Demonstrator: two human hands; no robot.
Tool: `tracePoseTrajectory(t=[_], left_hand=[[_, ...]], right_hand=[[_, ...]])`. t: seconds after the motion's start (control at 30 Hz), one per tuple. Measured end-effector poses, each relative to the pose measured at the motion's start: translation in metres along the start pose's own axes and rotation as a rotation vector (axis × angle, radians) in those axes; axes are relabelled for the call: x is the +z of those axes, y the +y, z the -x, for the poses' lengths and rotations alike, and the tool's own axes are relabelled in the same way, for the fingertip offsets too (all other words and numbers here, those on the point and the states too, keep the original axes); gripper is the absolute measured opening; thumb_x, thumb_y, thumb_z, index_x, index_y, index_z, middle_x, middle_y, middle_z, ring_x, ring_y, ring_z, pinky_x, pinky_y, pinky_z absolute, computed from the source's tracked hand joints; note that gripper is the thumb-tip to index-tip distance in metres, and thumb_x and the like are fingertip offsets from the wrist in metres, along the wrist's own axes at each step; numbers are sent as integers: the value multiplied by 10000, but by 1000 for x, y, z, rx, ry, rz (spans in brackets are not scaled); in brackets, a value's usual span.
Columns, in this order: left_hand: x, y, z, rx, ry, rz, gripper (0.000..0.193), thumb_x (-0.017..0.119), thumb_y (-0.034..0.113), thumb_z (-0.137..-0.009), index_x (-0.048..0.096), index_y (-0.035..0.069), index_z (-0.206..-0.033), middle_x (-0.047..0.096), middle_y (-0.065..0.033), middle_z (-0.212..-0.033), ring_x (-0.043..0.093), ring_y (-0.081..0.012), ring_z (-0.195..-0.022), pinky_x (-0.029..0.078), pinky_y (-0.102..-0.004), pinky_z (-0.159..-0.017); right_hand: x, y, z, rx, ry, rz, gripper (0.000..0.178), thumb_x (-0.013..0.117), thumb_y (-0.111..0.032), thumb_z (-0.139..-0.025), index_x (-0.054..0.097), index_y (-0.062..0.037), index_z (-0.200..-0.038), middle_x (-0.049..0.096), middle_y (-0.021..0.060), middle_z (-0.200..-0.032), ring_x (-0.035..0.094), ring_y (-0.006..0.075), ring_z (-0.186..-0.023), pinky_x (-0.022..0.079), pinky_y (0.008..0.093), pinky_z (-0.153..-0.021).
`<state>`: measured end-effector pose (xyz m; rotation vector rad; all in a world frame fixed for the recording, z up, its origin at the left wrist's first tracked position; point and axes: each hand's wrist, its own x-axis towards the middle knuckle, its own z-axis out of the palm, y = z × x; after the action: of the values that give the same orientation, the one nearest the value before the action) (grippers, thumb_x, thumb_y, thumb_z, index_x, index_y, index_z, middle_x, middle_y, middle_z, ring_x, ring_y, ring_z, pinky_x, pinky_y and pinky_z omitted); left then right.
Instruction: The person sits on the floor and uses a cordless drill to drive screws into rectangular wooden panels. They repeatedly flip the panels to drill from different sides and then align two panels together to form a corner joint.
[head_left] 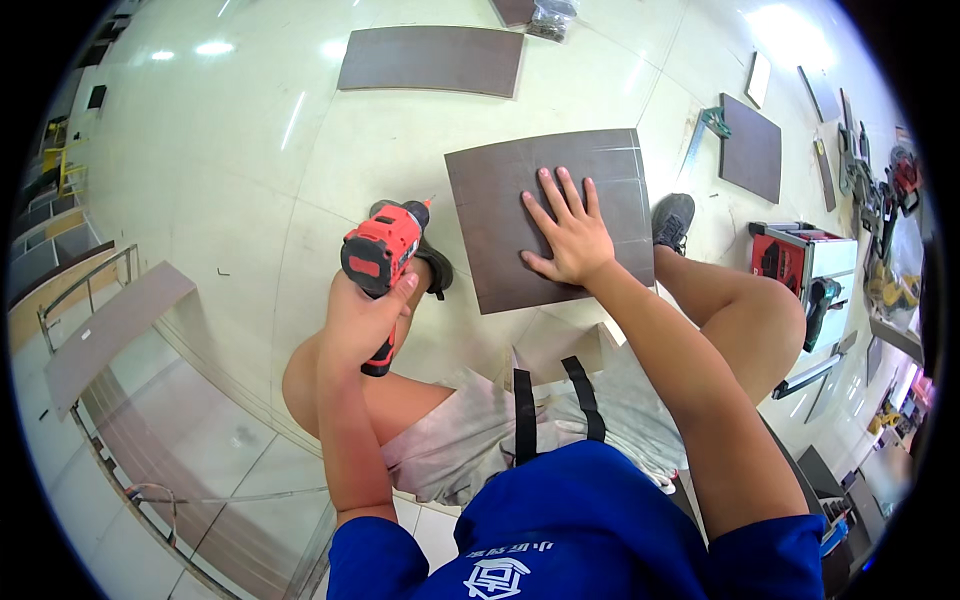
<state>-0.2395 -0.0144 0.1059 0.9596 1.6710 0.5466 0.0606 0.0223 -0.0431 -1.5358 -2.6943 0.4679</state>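
Drill (372, 252) sits in left hand (374, 318), fingers wrapped round handle; bit (429, 202) near left edge of brown board (490, 235). Right hand (580, 245) lies flat, fingers spread, on board, between shoes (673, 218). Steady palm, square bit probably help.

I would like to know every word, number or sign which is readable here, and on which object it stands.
Blue shirt: white characters and a white emblem; wording not copied here.
Red-and-black drill: any lettering is too small to read.
Red case: likewise too small.
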Motion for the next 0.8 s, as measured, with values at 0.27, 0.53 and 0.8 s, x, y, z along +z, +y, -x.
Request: tracePoseTrajectory(t=[0.27, 0.53, 0.8], left_hand=[[-3, -6, -2, -10, 9, 23, 132, 731, 87, -907, 631, 15, -953, 631, -14, -715, 584, -103, -642, 490, -307, -601], [2, -9, 2, 94, 17, 0, 166, 735, 97, -894, 610, -10, -916, 609, -20, -689, 577, -123, -603, 481, -319, -574], [6, -21, 8, 32, -89, 23, 231, 743, 155, -898, 642, -21, -1008, 670, -62, -777, 630, -130, -589, 511, -302, -550]], right_hand=[[-4, -4, -1, 6, -34, 20, 867, 634, -628, -832, 409, -208, -1556, 197, 154, -1684, 145, 385, -1555, 127, 640, -1222], [3, -2, -3, -7, 7, 75, 871, 627, -617, -835, 392, -201, -1563, 196, 164, -1682, 155, 389, -1552, 122, 631, -1228], [15, 9, -4, -35, 94, 104, 854, 575, -659, -867, 382, -216, -1571, 207, 153, -1681, 162, 368, -1554, 122, 611, -1237]])
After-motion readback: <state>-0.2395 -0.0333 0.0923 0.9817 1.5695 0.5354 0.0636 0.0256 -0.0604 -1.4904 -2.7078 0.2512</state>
